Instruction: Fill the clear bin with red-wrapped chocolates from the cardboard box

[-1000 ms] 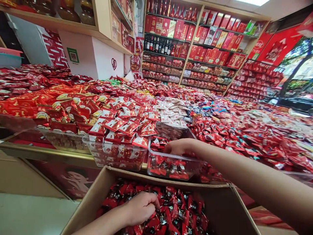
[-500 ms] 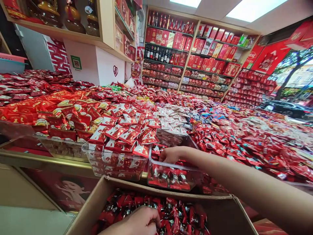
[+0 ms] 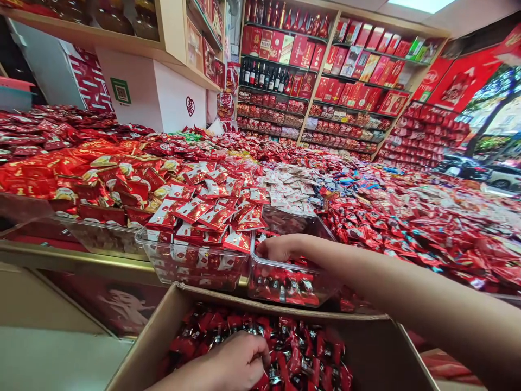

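My left hand (image 3: 244,358) is inside an open cardboard box (image 3: 280,308), its curled fingers resting among red and black wrapped candies (image 3: 297,353). What its fingertips hold, if anything, is hidden. Beyond the box, my right hand (image 3: 277,248) reaches into a clear plastic bin (image 3: 325,282) partly filled with similar red and black candies (image 3: 285,285). Its fingers are bent down near the bin's left wall, and their tips are hidden. A neighbouring clear bin (image 3: 191,269) is heaped with red and white packets (image 3: 215,212).
Many heaps of wrapped candies (image 3: 378,217) cover the counter. A gold counter edge (image 3: 101,262) runs left of the bins. Shelves (image 3: 317,81) of bottles and red boxes stand behind, and a cabinet (image 3: 175,43) overhangs at upper left.
The view has shifted slightly, with the bins and counter now higher in the picture. My right hand has moved a little left inside the bin. My left hand remains in the box.
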`<act>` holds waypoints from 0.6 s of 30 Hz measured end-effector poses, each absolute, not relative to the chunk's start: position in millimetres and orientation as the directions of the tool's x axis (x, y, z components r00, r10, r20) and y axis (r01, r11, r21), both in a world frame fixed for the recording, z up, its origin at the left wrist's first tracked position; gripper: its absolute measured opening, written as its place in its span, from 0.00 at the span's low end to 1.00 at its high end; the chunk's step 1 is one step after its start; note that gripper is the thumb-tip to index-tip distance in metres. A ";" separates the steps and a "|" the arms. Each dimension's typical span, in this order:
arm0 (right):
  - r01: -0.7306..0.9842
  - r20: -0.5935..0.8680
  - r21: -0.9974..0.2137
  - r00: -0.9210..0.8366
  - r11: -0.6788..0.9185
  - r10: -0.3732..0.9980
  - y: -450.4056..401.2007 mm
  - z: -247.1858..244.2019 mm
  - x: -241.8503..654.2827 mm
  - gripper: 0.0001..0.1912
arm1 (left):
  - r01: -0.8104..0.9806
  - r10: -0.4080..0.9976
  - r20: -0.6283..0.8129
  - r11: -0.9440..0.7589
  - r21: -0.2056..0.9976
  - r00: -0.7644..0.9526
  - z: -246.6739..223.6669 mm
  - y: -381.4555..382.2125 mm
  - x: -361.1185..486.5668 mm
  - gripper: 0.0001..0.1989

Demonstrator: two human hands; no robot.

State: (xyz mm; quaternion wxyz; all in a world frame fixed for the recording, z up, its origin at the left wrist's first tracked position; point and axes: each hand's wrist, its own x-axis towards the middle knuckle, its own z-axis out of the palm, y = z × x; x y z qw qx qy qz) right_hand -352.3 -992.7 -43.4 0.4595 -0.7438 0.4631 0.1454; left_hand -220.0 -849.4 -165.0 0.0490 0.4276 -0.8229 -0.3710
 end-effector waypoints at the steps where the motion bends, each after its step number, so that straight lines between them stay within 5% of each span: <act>1: -0.822 -0.646 -0.556 0.520 -0.122 -0.560 -993.4 -45.4 -353.6 0.16 | -0.667 -0.739 -0.233 0.365 0.650 -0.632 -166.6 -849.4 -219.8 0.16; 12: -0.843 -0.697 -0.530 0.493 -0.089 -0.522 -988.7 -43.6 -384.2 0.14 | -0.662 -0.723 -0.236 0.385 0.643 -0.649 -159.4 -847.5 -219.2 0.15; 18: -0.782 -0.560 -0.619 0.506 -0.075 -0.656 -985.3 -44.2 -379.1 0.10 | -0.665 -0.720 -0.233 0.401 0.630 -0.654 -161.1 -847.6 -220.3 0.15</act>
